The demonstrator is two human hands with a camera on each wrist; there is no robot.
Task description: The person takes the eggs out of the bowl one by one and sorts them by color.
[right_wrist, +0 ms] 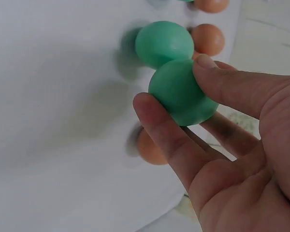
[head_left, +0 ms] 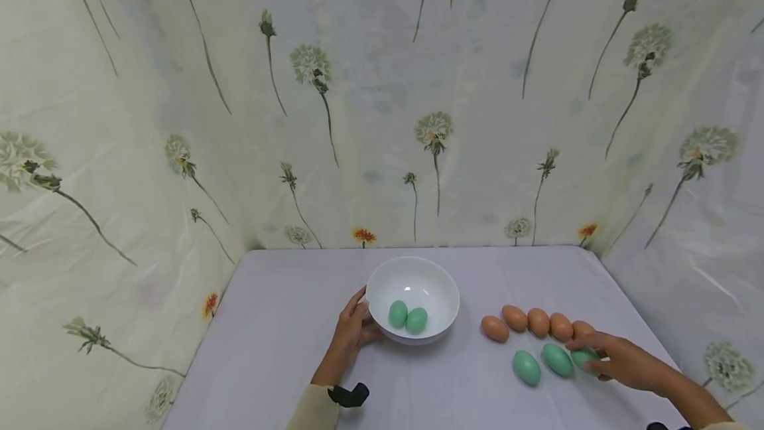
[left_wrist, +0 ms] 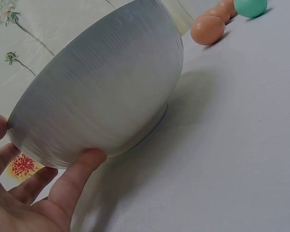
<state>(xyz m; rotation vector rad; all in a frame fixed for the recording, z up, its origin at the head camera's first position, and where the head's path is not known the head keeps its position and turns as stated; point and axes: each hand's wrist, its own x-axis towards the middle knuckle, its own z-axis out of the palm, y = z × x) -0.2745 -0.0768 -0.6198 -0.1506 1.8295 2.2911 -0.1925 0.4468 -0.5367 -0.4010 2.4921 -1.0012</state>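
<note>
A white bowl (head_left: 444,284) stands on the table with two green eggs (head_left: 398,314) inside. My left hand (head_left: 351,330) holds the bowl by its left side; in the left wrist view the thumb lies low near the foot and the fingers rest along the wall. At the right, my right hand (head_left: 623,360) grips a green egg (right_wrist: 176,92) between thumb and fingers. Beside it two more green eggs (head_left: 558,359) lie on the cloth. The bowl's inside does not show in the left wrist view.
Several brown eggs (head_left: 538,322) form a curved row behind the green ones, the farthest right partly hidden by my right hand. A pale cloth covers the table (head_left: 286,297). Flower-printed curtains (head_left: 370,184) hang at the back and both sides.
</note>
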